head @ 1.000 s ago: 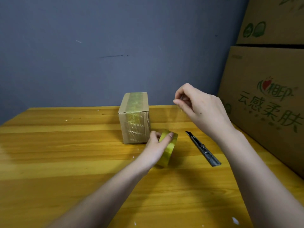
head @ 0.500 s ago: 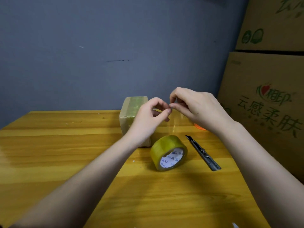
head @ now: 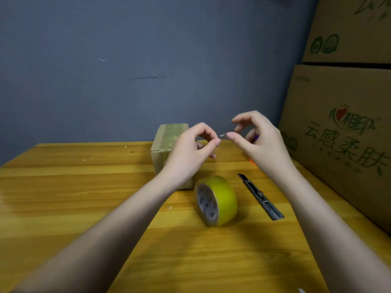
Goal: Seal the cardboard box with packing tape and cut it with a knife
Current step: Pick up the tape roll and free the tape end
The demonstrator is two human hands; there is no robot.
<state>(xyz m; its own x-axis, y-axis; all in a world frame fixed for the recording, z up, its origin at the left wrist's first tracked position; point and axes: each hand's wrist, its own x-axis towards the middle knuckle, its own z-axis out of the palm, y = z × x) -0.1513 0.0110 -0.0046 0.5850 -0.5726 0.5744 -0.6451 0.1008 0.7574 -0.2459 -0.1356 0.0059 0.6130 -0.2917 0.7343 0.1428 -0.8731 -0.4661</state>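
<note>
Wood table | box behind left hand, fingers curled, empty | right hand pinches scrap | knife nearer right, blade away | tape between arms

Both forearms reached forward, raised above the table and bare to the elbow. The left hand was held up with its fingers curled and thumb and forefinger tips close together. The right hand was just beside it, fingers arched, its thumb tip touching a small scrap between the two hands.
</note>
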